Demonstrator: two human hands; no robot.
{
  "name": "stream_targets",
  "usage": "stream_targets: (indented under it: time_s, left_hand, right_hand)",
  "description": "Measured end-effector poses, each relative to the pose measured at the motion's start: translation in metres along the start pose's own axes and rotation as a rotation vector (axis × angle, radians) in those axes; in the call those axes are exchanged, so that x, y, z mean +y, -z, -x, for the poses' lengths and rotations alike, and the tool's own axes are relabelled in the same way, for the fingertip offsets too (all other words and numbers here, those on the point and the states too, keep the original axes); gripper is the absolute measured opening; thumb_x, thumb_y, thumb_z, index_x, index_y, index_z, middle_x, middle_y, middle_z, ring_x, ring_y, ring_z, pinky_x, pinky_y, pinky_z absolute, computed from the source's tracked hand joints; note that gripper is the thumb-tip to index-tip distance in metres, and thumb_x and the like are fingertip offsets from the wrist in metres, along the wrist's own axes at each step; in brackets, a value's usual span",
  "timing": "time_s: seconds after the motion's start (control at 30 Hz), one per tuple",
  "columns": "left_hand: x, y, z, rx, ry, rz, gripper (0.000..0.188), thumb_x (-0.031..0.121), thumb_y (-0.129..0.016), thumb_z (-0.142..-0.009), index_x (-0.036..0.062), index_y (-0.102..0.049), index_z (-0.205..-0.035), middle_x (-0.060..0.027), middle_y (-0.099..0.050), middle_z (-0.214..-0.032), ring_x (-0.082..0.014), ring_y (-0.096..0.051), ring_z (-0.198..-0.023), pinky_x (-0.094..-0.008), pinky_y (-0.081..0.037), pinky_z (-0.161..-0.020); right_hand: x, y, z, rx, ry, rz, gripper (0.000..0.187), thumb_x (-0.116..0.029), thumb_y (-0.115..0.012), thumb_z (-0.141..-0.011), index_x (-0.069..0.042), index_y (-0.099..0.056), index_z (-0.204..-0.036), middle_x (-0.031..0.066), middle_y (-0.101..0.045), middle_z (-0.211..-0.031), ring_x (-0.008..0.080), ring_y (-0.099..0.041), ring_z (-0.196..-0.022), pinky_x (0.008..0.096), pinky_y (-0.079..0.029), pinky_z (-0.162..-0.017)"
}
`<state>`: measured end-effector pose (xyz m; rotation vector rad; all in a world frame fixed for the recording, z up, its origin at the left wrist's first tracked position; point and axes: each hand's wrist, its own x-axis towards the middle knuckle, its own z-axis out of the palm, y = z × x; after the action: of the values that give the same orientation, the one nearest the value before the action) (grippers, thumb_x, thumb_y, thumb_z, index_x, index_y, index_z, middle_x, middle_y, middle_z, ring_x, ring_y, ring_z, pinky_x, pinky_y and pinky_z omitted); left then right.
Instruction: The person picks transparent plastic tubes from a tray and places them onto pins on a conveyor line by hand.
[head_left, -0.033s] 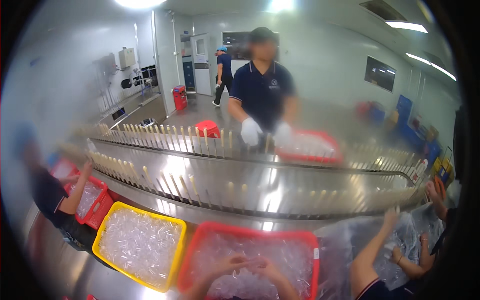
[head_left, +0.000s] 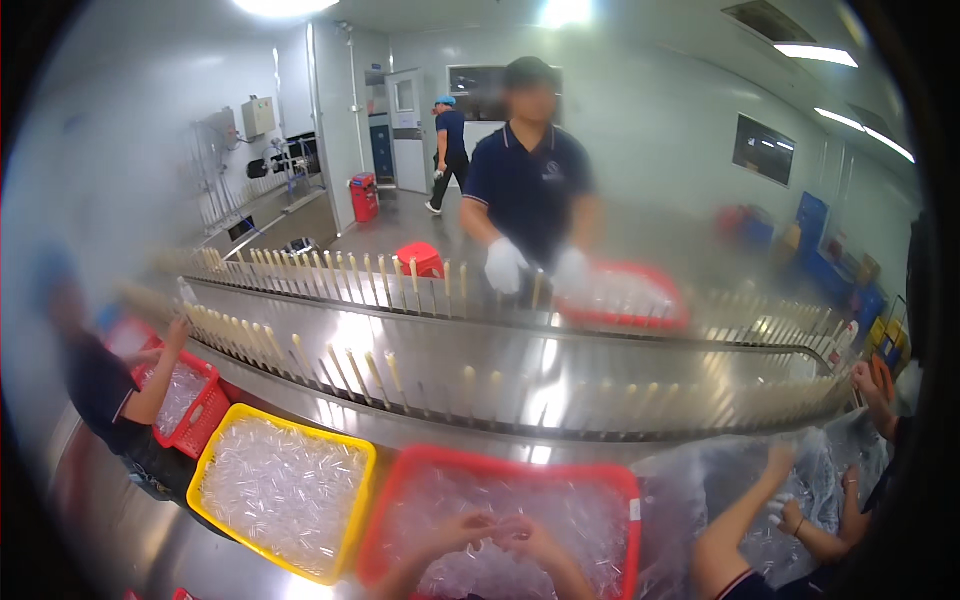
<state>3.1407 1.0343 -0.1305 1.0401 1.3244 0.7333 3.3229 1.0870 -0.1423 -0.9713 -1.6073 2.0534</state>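
Your left hand (head_left: 468,530), palm side obscured by blur, is angled inward with bent fingers; your right hand (head_left: 525,538) mirrors it, the fingertips of the two nearly meeting. Whether either hand is closed on a piece cannot be told. Your forearms rise from the lower edge and converge, holding both hands above the red basket (head_left: 632,545). Clear plastic pieces (head_left: 580,500) fill this basket, beneath and around your hands. To your left stands a yellow basket (head_left: 356,512) of similar pieces; to your right lies clear sheeting (head_left: 665,490). Beyond, rows of pale-tipped pegs (head_left: 357,374) edge a metal table (head_left: 450,350), where a white-gloved co-worker (head_left: 525,185) faces you.
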Motion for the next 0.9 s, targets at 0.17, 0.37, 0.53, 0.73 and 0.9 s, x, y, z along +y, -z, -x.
stream_targets:
  time_s: [0.17, 0.37, 0.53, 0.73, 0.9]
  left_hand:
    - [-0.013, -0.036, -0.019, 0.032, 0.017, 0.049, 0.038, 0.036, -0.056, -0.077, 0.0102, -0.052, -0.105, 0.0012, -0.056, -0.085, -0.0061, -0.049, -0.063, -0.018, -0.035, -0.049]
    - [-0.012, -0.093, -0.036, 0.101, -0.012, 0.112, 0.044, 0.033, -0.057, -0.076, 0.0131, -0.048, -0.114, 0.0016, -0.057, -0.085, -0.0056, -0.051, -0.059, -0.0165, -0.035, -0.045]
    - [0.005, -0.102, -0.055, 0.11, -0.039, 0.848, 0.029, 0.017, -0.049, -0.084, 0.0134, -0.049, -0.112, 0.0005, -0.058, -0.085, -0.0031, -0.051, -0.061, -0.0161, -0.037, -0.044]
    - [0.061, -0.059, -0.092, 0.692, -0.446, 0.229, 0.03, 0.023, -0.053, -0.081, 0.008, -0.047, -0.107, -0.0014, -0.054, -0.083, -0.0087, -0.051, -0.057, -0.0211, -0.042, -0.051]
    - [0.17, -0.021, -0.1, 1.203, -0.53, -0.753, 0.025, 0.029, -0.052, -0.078, 0.0093, -0.058, -0.092, -0.0122, -0.059, -0.072, -0.026, -0.057, -0.061, -0.0336, -0.045, -0.058]
  right_hand:
    - [0.013, 0.023, 0.014, 0.043, 0.047, 0.095, 0.038, -0.011, -0.062, -0.072, -0.003, -0.048, -0.106, 0.0091, -0.059, -0.091, 0.0154, -0.057, -0.073, 0.0248, -0.046, -0.051]
    - [0.071, 0.077, 0.021, 0.216, 0.251, 0.069, 0.026, -0.019, -0.057, -0.076, -0.013, -0.055, -0.102, 0.0038, -0.058, -0.077, 0.0121, -0.054, -0.059, 0.0218, -0.044, -0.042]
    - [0.08, 0.151, 0.006, 0.077, 0.115, -0.757, 0.026, -0.024, -0.056, -0.079, -0.016, -0.054, -0.104, 0.0008, -0.057, -0.081, 0.0114, -0.055, -0.063, 0.0213, -0.043, -0.041]
    - [0.032, 0.171, 0.029, -0.013, -0.023, -1.323, 0.021, -0.022, -0.054, -0.081, -0.018, -0.054, -0.102, -0.0012, -0.056, -0.083, 0.0101, -0.054, -0.064, 0.0202, -0.044, -0.043]
    - [0.016, 0.175, 0.055, 0.051, 0.059, -1.296, 0.021, -0.014, -0.056, -0.08, -0.017, -0.052, -0.101, -0.0003, -0.056, -0.083, 0.0099, -0.055, -0.07, 0.0211, -0.044, -0.051]
